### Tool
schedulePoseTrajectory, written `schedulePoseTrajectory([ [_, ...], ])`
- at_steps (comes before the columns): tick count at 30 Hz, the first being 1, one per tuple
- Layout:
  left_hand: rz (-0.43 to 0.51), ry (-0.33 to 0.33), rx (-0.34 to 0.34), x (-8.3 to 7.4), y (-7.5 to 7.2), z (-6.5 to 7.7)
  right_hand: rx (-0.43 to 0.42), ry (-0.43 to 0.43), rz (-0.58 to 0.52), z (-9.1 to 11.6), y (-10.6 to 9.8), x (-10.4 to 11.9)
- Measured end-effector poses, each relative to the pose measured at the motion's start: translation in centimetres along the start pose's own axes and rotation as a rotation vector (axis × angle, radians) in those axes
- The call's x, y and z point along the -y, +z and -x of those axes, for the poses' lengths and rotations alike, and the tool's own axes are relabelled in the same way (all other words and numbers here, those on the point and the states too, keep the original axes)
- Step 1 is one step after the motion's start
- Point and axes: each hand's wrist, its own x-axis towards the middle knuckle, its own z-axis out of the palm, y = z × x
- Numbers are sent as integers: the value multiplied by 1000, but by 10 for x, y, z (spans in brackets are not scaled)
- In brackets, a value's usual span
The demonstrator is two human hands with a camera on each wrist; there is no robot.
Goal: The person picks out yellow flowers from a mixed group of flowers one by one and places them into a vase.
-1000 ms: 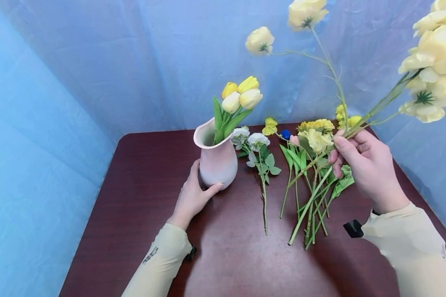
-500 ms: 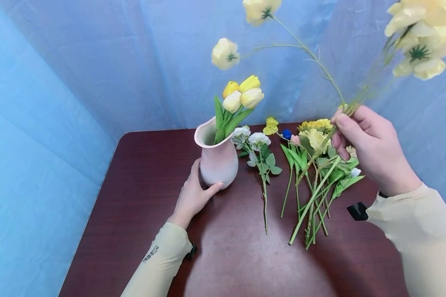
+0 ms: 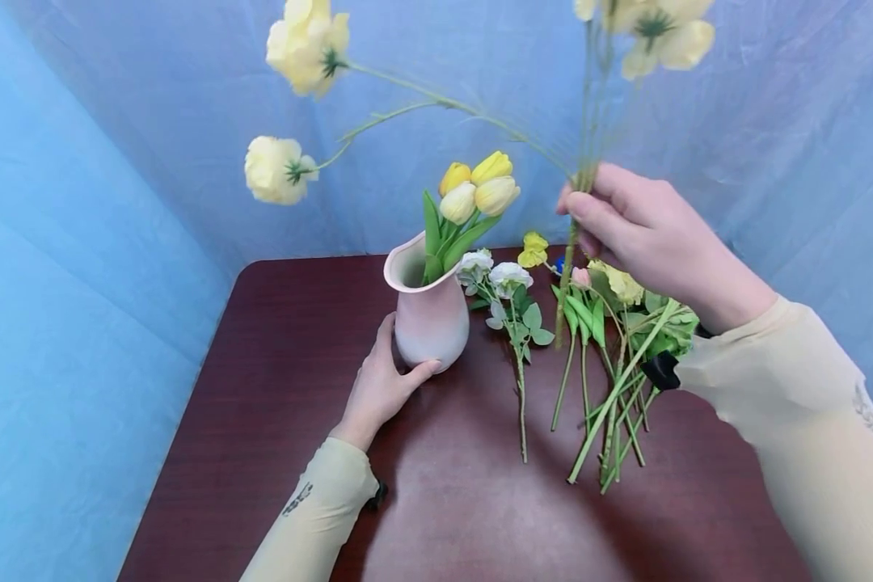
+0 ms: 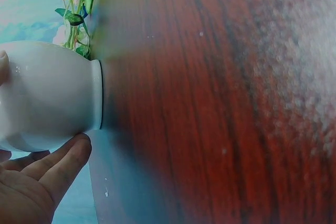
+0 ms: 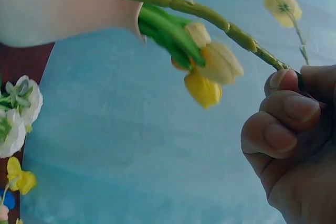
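Observation:
A pink-to-white vase stands on the table, with several yellow and cream tulips leaning out of its mouth. My left hand holds the vase low down, thumb at the front; the left wrist view shows the fingers against its base. Raised above the table to the right of the vase, my right hand pinches a branching stem of pale yellow flowers. Its bare lower end hangs down, apart from the vase. Some of its blooms are cut off by the head view's top edge.
White roses on a leafy stem lie right of the vase. Beyond them is a heap of loose flowers with crossed green stems, partly hidden by my right forearm. A blue curtain hangs behind the dark wooden table.
My right hand has moved left and up with the pale yellow flower stem, which has turned more upright, its blooms swinging left. My left hand and the vase have stayed nearly still.

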Motion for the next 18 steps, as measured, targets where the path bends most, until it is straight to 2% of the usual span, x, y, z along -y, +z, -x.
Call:
schedulePoseTrajectory([
  [4,1,6,0,0,2,0,92,-25,18,-8,9,8],
  [8,2,8,-3,0,2,-1,164,-73,103,-16,20,12],
  [13,-3,11,-2,1,2,-2,224,-151,248,-30,36,22],
  [18,-2,0,8,1,1,-1,297,-177,393,-48,53,41],
])
